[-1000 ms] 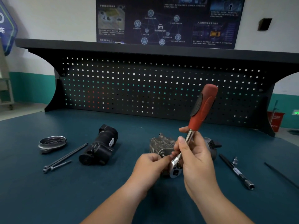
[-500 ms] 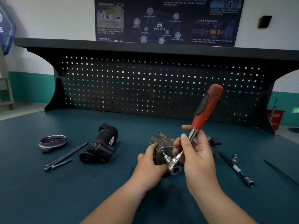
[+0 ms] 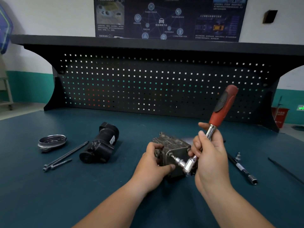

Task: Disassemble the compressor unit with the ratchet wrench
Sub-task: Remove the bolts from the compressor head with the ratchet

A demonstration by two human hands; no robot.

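Far left on the dark teal bench (image 3: 49, 195) lies a round metal cover (image 3: 51, 142), dished side up. Just right of it, 2 long black bolts (image 3: 65, 155) lie side by side, heads toward the near edge. Next stands a black cylindrical housing (image 3: 102, 143) on its side; it carries a small white label, with print too small to read. At centre, the compressor unit (image 3: 174, 145) rests on the bench. The left hand (image 3: 153, 165) grips its near left corner, with fingers (image 3: 156, 146) curled over the top and thumb on the near face. The right hand (image 3: 212, 158) holds the ratchet wrench (image 3: 222, 106) by its chrome shank, with fingers (image 3: 199, 139) wrapped just below the red and black handle, which points up and to the right. The wrench head sits low beside the unit, its socket and bit meeting the near face at a fastener. To the right lie a slim extension bar (image 3: 241, 168), a small metal bit (image 3: 238, 156) beside it, and a thin black rod (image 3: 286, 170). Behind stands a black pegboard (image 3: 148, 83); above it hangs a dark poster (image 3: 164, 18) with a car icon and Chinese text, blurred beyond reading.
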